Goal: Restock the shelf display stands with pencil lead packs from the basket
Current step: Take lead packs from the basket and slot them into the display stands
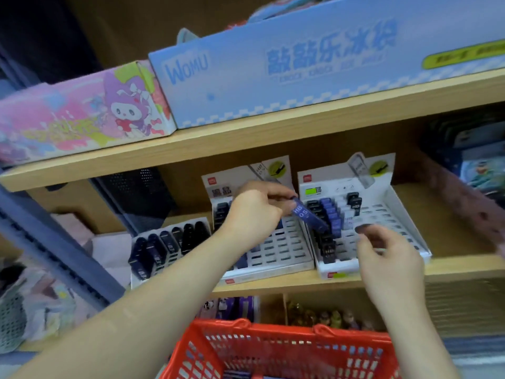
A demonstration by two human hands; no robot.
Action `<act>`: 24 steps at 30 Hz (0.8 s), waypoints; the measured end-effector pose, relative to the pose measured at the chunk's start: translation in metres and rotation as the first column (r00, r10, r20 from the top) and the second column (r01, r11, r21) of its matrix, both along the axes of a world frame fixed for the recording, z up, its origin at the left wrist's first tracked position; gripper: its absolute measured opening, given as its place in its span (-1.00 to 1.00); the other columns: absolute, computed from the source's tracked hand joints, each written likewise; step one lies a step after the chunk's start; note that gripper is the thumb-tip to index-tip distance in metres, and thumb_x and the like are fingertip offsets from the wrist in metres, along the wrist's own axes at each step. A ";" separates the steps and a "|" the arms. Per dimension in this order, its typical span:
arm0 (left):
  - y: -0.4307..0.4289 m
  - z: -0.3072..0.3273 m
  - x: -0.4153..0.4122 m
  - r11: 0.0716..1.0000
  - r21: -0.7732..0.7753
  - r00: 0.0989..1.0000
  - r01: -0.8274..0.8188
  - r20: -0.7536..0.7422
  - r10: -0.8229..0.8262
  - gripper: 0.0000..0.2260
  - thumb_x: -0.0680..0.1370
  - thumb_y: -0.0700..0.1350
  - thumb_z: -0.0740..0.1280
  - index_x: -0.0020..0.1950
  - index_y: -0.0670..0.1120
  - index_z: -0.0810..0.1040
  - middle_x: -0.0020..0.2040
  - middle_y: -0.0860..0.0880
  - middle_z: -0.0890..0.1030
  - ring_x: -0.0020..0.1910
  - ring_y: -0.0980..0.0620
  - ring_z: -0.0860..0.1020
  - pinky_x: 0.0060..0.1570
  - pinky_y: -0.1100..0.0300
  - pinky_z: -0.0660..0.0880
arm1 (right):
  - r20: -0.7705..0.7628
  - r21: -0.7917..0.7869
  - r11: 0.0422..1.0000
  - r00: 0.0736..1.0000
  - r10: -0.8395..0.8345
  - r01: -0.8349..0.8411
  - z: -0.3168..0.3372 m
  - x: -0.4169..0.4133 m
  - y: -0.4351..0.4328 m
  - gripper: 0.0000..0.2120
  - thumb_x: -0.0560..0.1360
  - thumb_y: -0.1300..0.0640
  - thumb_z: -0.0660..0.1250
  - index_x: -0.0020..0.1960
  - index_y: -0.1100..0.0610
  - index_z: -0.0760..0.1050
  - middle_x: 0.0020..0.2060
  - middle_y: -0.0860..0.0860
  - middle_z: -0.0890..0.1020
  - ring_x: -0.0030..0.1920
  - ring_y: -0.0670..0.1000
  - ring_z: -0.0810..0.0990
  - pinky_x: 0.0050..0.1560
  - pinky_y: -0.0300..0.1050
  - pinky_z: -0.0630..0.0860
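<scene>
Head view — left hand (254, 212) pinching blue lead pack (306, 214), right hand (388, 258) half-curled over white display stand (333, 183), hold unclear.

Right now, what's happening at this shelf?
A person is restocking lead packs. Their left hand grips a blue HB 0.5 pack at the left edge of the right display stand, which is partly filled. The right hand hovers over that stand; blur hides whether it holds anything. The red basket is below the shelf.
</scene>
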State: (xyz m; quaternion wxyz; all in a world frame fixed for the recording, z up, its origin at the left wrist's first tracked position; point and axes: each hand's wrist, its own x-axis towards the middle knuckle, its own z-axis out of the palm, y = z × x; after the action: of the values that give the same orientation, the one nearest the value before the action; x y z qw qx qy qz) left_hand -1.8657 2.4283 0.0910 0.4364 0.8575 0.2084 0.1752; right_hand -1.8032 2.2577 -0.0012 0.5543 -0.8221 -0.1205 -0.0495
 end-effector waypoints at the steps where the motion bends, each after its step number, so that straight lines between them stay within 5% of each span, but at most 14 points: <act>1: -0.006 -0.004 0.010 1.000 0.015 1.000 -0.001 -0.015 0.002 -0.85 0.48 -0.23 0.43 0.02 -0.06 0.68 -0.15 0.07 0.66 -0.11 0.11 0.62 0.03 0.29 0.55 | 0.040 -0.107 0.994 0.999 -0.027 0.031 -0.008 0.007 -0.005 -0.84 0.53 0.23 0.32 0.07 0.13 0.62 -0.02 0.08 0.65 0.05 0.16 0.57 -0.05 -0.04 0.43; 5: -0.027 -0.017 0.035 0.977 0.211 0.995 0.029 -0.103 -0.007 -0.79 0.51 -0.12 0.42 0.13 -0.04 0.66 0.08 0.03 0.66 0.05 0.13 0.59 0.23 0.26 0.44 | 0.046 -0.404 0.914 0.998 0.039 -0.018 -0.028 0.013 -0.013 -0.66 0.52 0.20 0.33 0.29 0.22 0.55 0.19 0.18 0.57 0.27 0.22 0.43 0.20 0.08 0.43; 9: -0.037 -0.029 0.048 0.883 0.434 0.967 0.179 -0.244 -0.076 -0.76 0.56 -0.06 0.34 0.22 -0.03 0.61 0.21 0.02 0.60 0.21 0.05 0.51 0.30 0.23 0.36 | 0.061 -0.526 0.848 0.992 0.113 -0.065 -0.035 0.014 -0.014 -0.61 0.54 0.07 0.32 0.33 0.19 0.52 0.27 0.14 0.53 0.35 0.16 0.36 0.37 0.04 0.31; 18: -0.038 -0.032 0.061 0.669 0.636 0.905 0.385 -0.401 -0.139 -0.75 0.63 -0.10 0.21 0.23 -0.09 0.60 0.13 -0.10 0.60 0.15 -0.11 0.50 0.17 0.08 0.43 | 0.075 -0.566 0.819 0.983 0.167 -0.096 -0.041 0.022 -0.023 -0.49 0.47 -0.20 0.39 0.34 0.03 0.53 0.37 -0.01 0.46 0.41 0.04 0.31 0.41 -0.04 0.27; 24: -0.048 -0.038 0.072 0.691 0.591 0.865 0.415 -0.492 -0.100 -0.75 0.61 -0.23 0.22 0.22 -0.10 0.60 0.17 -0.09 0.59 0.20 -0.09 0.50 0.19 0.15 0.43 | 0.110 -0.554 0.829 0.981 0.159 -0.072 -0.045 0.027 -0.022 -0.49 0.42 -0.22 0.44 0.30 -0.02 0.57 0.34 -0.04 0.49 0.37 0.03 0.35 0.38 -0.07 0.30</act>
State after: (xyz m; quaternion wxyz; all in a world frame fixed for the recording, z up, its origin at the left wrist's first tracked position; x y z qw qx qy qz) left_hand -1.7933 2.3806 0.0533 0.0570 0.9939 0.0930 -0.0154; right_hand -1.7760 2.2354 -0.0467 0.2874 -0.9310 -0.2209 -0.0415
